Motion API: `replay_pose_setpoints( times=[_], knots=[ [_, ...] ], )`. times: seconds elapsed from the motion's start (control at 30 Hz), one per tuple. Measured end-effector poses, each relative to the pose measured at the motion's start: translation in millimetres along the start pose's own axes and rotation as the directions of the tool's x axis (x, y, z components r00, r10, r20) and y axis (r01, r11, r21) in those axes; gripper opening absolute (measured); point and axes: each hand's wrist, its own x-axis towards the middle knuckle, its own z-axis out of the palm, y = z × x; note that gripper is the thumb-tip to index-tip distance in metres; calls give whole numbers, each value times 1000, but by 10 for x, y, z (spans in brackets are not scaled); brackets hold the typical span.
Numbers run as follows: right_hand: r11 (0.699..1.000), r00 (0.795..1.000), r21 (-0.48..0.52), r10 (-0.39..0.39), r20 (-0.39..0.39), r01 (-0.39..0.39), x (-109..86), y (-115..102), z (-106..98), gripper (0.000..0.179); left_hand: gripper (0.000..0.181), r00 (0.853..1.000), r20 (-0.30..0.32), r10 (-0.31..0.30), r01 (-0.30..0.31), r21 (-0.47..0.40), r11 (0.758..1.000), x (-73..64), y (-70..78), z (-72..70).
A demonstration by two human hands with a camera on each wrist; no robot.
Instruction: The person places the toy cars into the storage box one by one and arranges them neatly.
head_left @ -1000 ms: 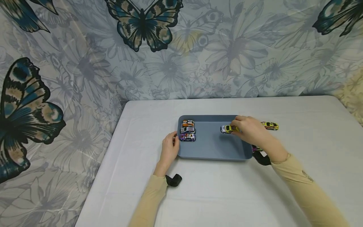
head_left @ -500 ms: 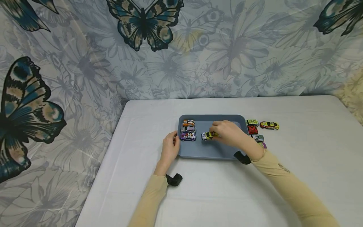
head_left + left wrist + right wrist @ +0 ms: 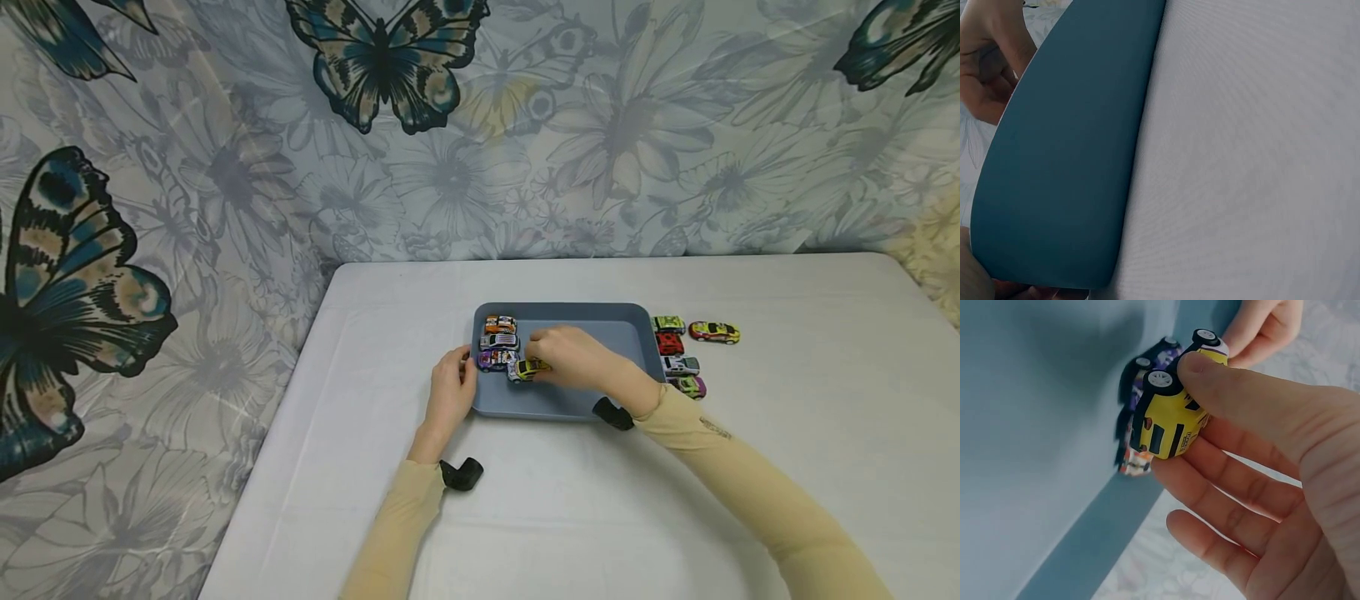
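Observation:
My right hand (image 3: 573,358) pinches a yellow toy car (image 3: 1169,419) between thumb and fingers, low over the left part of the blue-grey tray (image 3: 592,404). In the head view the car's front overlaps the end of a purple toy car (image 3: 495,360). That one stands in a column at the tray's left wall, with a silver toy car (image 3: 499,342) and an orange toy car (image 3: 501,324) behind it. My left hand (image 3: 452,383) holds the tray's left rim, fingers curled at the edge; the left wrist view shows the tray's outer side (image 3: 1066,150) close up.
Outside the tray's right wall stand a green toy car (image 3: 668,324), a red one (image 3: 670,343), a silver one (image 3: 681,365) and a green-and-purple one (image 3: 688,386). A yellow-and-red toy car (image 3: 714,332) lies farther right on the white-covered table (image 3: 562,517).
My right hand has carried the yellow car left and slightly nearer across the tray, up to the column of cars. The cars by the right wall have come into view. My left hand stays put.

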Motion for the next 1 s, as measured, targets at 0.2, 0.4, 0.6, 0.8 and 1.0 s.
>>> replay_pose_setpoints(
  times=[0.2, 0.4, 0.6, 0.8, 1.0],
  knots=[
    [1000, 998, 23, -12, 67, 10, 132, -67, 34, 22, 26, 1000, 2, -3, 3, 7, 1000, 5, -8, 9],
    [999, 992, 41, -20, 122, 15, 243, -114, 87, 18, 26, 1000, 6, -6, 6, -2, 1000, 9, -20, 16],
    [999, 989, 47, -21, 145, 15, 336, -148, 142, 18, 27, 1000, 18, -12, 12, -3, 1000, 4, -19, 6],
    [999, 991, 37, -17, 131, 12, 386, -181, 157, 19, 28, 1000, 25, -7, 7, -7, 1000, -5, -16, -2],
    [999, 990, 42, -8, 140, 2, 428, -208, 167, 18, 27, 1000, 11, 17, -17, -10, 1000, 3, -25, 0]
  ],
)
